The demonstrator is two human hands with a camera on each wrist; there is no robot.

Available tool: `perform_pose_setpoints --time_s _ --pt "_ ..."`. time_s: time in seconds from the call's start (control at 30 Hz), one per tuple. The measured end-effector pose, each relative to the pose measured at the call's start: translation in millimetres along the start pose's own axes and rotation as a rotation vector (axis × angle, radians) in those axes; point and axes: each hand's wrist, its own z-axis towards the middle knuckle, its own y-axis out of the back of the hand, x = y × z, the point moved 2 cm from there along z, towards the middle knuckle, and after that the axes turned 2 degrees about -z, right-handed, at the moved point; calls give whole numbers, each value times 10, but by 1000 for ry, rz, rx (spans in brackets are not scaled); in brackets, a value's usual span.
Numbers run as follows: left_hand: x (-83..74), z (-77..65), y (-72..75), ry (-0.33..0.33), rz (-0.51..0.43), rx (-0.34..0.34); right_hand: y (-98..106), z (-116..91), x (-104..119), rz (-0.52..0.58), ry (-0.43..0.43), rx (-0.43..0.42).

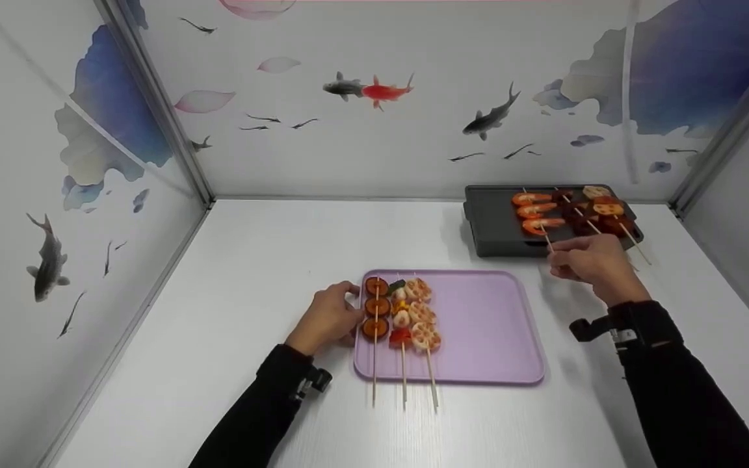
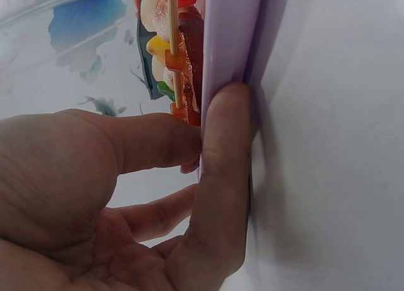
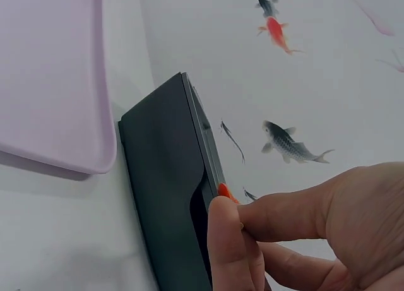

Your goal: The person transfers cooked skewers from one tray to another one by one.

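My left hand (image 1: 329,315) pinches the left rim of the lilac tray (image 1: 485,325), thumb over the inside and a finger along the outside in the left wrist view. On the tray's left half lie a skewer of round brown slices (image 1: 376,307), a mixed vegetable skewer (image 1: 401,318) and a skewer of pale lotus root slices (image 1: 422,313), sticks pointing toward me. Over the front edge of the black grill (image 1: 488,224), my right hand (image 1: 592,266) pinches the stick of a shrimp skewer (image 1: 534,210). Its shrimp lie over the grill top; only an orange tip shows in the right wrist view.
Beside the shrimp on the grill are a dark meat skewer (image 1: 576,214) and another skewer (image 1: 607,209) with pale and orange pieces. White walls printed with fish enclose the white table (image 1: 270,260) at the back and sides. The grill stands at the back right.
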Motion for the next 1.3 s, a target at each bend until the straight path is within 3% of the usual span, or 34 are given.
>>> perform_pose_setpoints --time_s 0.43,0.6,0.87,1.3 --pt "-16 -7 4 -32 3 -3 -88 -81 -30 172 71 27" --pt "-15 -11 3 -15 -11 -2 -119 -117 -24 196 90 47" --pt "-14 -12 15 -52 43 -33 -203 -193 21 228 140 66" --pt "-17 -3 16 -29 44 -17 -363 -332 57 230 180 67"
